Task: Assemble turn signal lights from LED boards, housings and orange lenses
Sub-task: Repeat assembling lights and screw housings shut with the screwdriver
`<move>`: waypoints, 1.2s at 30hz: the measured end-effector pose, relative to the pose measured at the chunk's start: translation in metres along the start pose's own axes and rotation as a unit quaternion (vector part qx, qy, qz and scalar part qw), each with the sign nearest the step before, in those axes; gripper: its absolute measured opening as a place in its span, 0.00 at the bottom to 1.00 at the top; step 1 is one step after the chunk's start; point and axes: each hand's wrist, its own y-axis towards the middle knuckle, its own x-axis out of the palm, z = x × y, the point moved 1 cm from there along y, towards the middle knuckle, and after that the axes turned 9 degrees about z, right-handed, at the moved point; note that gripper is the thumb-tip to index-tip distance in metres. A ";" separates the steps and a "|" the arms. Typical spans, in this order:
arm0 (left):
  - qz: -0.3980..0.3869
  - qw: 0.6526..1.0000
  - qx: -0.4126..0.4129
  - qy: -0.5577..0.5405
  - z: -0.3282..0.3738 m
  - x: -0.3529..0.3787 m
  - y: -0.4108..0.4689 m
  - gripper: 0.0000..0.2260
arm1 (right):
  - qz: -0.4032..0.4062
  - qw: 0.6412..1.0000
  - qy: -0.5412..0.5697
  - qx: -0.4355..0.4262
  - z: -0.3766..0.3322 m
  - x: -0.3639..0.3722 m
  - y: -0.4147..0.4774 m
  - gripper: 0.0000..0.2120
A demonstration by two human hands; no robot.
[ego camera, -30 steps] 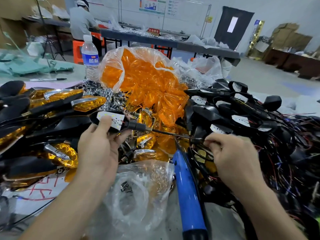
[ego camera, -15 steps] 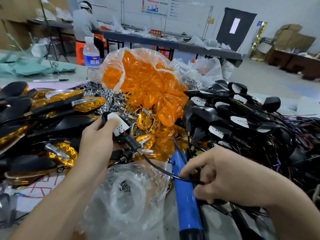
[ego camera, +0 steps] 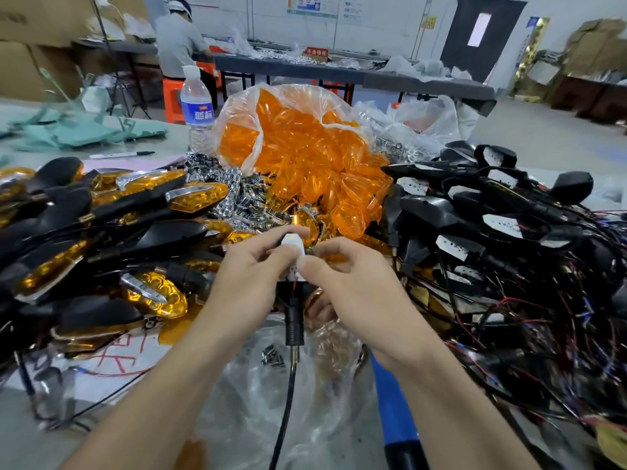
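Grip: left hand (ego camera: 251,266) and right hand (ego camera: 349,276) both pinched one white LED board (ego camera: 293,244), which sat in the black housing (ego camera: 292,301) just below the fingertips.
Done: finished lights (ego camera: 196,198) lay piled left of the grip.
Left: this unit had no lens yet. The orange lenses (ego camera: 305,147) were beyond the grip, and the lensless housings (ego camera: 437,212) were heaped to its right.

A white LED board (ego camera: 293,245) stands above its black housing (ego camera: 292,300), just in front of the piled orange lenses (ego camera: 305,157); the housing's stem points nearward.

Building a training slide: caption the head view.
Left hand and right hand pinch a white LED board over a black housing, orange lenses behind.
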 end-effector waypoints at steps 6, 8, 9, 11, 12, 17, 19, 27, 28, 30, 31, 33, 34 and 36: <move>-0.074 0.997 -0.009 -0.018 -0.001 0.005 -0.004 0.14 | 0.101 0.995 0.009 -0.022 0.022 0.003 0.006 0.11; -0.070 0.997 -0.006 -0.021 -0.001 0.010 -0.006 0.17 | 0.115 0.992 0.020 -0.045 0.024 0.000 0.006 0.10; -0.058 0.998 -0.007 -0.024 0.000 0.012 -0.007 0.16 | 0.115 0.991 0.028 -0.055 0.024 -0.001 0.005 0.10; -0.036 0.999 -0.005 -0.023 0.000 0.014 -0.010 0.15 | 0.110 0.991 0.041 -0.069 0.024 0.000 0.003 0.09; -0.029 0.999 -0.001 -0.020 0.000 0.015 -0.011 0.14 | 0.112 0.990 0.045 -0.073 0.023 0.000 0.002 0.09; 0.000 0.999 0.027 -0.021 -0.002 0.014 -0.011 0.11 | 0.130 0.987 0.051 -0.084 0.018 0.005 -0.003 0.05; 0.016 0.999 0.028 0.002 -0.004 0.013 -0.010 0.11 | 0.143 0.986 0.018 -0.083 0.015 0.008 -0.005 0.04; 0.069 0.998 -0.002 0.011 -0.003 0.004 -0.003 0.09 | 0.119 0.984 -0.092 -0.092 -0.008 0.005 0.019 0.06; 0.083 0.996 -0.004 0.015 -0.004 0.001 0.000 0.10 | 0.118 0.983 -0.101 -0.101 -0.012 0.005 0.029 0.08; 0.111 0.994 -0.016 0.005 -0.007 -0.003 0.005 0.12 | 0.115 0.976 -0.143 -0.118 -0.020 0.012 0.055 0.11; 0.124 0.992 -0.020 -0.001 -0.007 -0.005 0.007 0.13 | 0.109 0.971 -0.173 -0.123 -0.023 0.018 0.070 0.12; 0.146 0.989 -0.015 0.002 -0.008 -0.010 0.011 0.14 | 0.078 0.964 -0.223 -0.121 -0.025 0.035 0.098 0.12; 0.152 0.988 -0.007 0.007 -0.009 -0.012 0.013 0.15 | 0.054 0.961 -0.244 -0.123 -0.026 0.045 0.110 0.12; 0.157 0.987 0.010 0.015 -0.008 -0.016 0.015 0.19 | -0.001 0.949 -0.284 -0.137 -0.028 0.066 0.132 0.13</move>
